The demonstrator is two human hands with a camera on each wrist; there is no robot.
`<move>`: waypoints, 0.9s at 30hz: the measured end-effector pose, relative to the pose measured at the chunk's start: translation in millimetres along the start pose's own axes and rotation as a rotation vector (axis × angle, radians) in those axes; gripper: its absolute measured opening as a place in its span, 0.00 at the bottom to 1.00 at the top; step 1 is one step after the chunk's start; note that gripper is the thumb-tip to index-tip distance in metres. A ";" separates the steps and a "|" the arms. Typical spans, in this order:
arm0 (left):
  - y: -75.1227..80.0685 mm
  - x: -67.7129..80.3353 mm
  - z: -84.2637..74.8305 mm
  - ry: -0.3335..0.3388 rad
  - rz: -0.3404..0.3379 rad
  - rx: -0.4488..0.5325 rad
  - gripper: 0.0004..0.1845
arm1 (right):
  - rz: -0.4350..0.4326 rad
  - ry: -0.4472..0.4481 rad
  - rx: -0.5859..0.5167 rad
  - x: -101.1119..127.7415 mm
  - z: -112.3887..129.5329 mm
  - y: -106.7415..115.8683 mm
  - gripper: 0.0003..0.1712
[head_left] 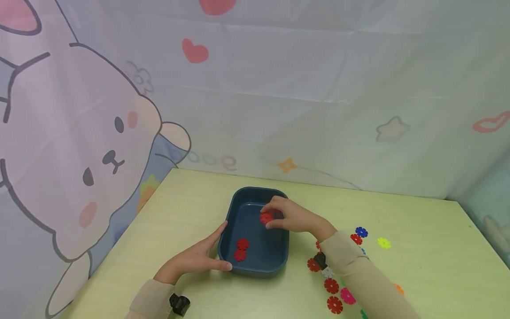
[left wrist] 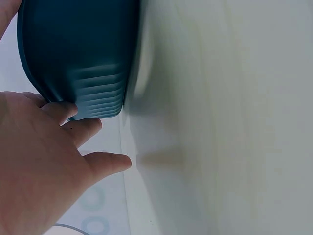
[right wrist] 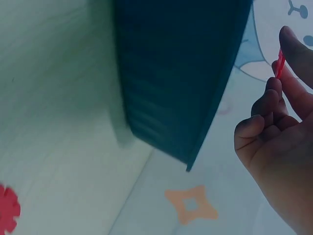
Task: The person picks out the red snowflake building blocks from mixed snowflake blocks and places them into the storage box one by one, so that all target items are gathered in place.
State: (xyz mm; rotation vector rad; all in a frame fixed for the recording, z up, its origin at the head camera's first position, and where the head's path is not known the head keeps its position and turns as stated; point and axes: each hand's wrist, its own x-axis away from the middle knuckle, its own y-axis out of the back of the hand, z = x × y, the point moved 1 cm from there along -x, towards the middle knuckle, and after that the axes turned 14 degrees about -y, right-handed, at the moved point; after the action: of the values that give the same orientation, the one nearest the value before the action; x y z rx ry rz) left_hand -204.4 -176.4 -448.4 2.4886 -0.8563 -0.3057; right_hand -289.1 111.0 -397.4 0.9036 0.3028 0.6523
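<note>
Cog-toothed red disc above ribbed tray

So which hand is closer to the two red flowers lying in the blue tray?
Left. The left hand rests on the tray's near-left rim, beside the two red flowers. The right hand pinches another red flower above the tray's far end.

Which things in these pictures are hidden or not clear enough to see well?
- Head view: the right sleeve covers some snowflake pieces; their count is unclear.
- Left wrist view: the inside of the blue tray is hidden by its wall; the left hand is cut off by the edge.
- Right wrist view: the red piece in the right hand shows only edge-on.
</note>
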 end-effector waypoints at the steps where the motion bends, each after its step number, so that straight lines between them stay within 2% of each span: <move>1: -0.2 -0.1 0.4 0.000 0.001 -0.001 0.60 | 0.002 0.005 -0.003 -2.1 1.5 -2.5 0.24; 8: -0.6 -0.9 2.1 0.000 -0.004 -0.016 0.59 | -0.015 0.039 0.015 -14.5 7.4 -18.2 0.23; 19: 0.8 0.0 2.3 -0.004 -0.003 -0.009 0.60 | -0.002 0.027 0.028 -29.4 6.2 -40.6 0.22; 27: 0.9 0.6 0.9 -0.006 -0.008 -0.004 0.60 | -0.004 -0.030 0.041 -35.4 6.0 -48.3 0.22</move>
State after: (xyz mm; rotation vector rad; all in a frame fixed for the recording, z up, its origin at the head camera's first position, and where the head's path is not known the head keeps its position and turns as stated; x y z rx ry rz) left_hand -204.7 -177.8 -448.7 2.4897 -0.8474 -0.3168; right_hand -294.2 63.2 -433.5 0.9512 0.2926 0.6301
